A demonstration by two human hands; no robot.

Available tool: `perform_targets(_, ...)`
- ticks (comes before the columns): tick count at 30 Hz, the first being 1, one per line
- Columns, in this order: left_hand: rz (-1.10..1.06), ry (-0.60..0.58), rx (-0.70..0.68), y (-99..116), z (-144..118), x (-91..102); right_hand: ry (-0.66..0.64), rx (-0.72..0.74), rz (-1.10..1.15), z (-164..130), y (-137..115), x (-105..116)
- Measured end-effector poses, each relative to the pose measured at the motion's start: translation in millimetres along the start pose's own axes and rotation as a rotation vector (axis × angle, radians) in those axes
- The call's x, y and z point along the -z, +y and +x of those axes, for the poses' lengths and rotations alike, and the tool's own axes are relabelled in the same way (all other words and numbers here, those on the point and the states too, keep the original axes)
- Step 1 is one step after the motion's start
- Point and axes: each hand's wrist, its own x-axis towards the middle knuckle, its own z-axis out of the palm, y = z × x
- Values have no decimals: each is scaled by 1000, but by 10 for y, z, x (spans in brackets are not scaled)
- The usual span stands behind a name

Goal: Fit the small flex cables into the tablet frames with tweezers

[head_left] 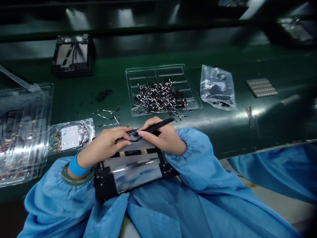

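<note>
Tweezers, it seems, rest in the right hand

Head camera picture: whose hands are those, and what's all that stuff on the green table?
There's no robot here, just a person in blue sleeves. The camera sits on their head, looking forward and down, so you see roughly what they'd see.

The right hand holds a slim black pen-like tool. The left hand is at the far end of a flat black panel with a shiny silver middle; its fingertips' exact hold is hard to see.

On the dark green table is a clear plastic tray with a heap of thin black-and-silver strips. Right of it lies a clear plastic bag with dark contents. Stacked clear plastic trays are at the left.
</note>
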Motion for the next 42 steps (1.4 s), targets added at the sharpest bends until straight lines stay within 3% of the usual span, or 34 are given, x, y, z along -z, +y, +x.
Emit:
perform_targets(10, -28, 1, 34, -2, 1, -19, -54, -38, -45, 93, 19, -84)
perform_targets(13, -28, 0, 27, -20, -5, -19, -18, -42, -40, 93, -13, -85)
perform_targets(17, -48, 6, 46, -10, -1, -10, 147, -121, 100, 65, -76, -37)
perform_targets(21, -109, 43, 155, 54, 53, -9, 328, -226, 254, -35, -102, 54)
perform_targets(27, -156, 90, 365, 141, 156, -31, 510, -209, 246, -231, 19, 174)
perform_targets(32, -254, 39, 466, 167, 236, 18, 634, -241, 204, -323, 132, 253)
perform_targets(38, -321, 47, 532, 192, 292, 41, 917, -202, 341, -412, 120, 405)
perform_targets(40, -402, 106, 565, 200, 267, 81, 827, -291, 249, -505, 126, 485)
perform_targets(42, -522, 215, 596, 196, 225, 159, 598, -417, 57, -621, 137, 547)
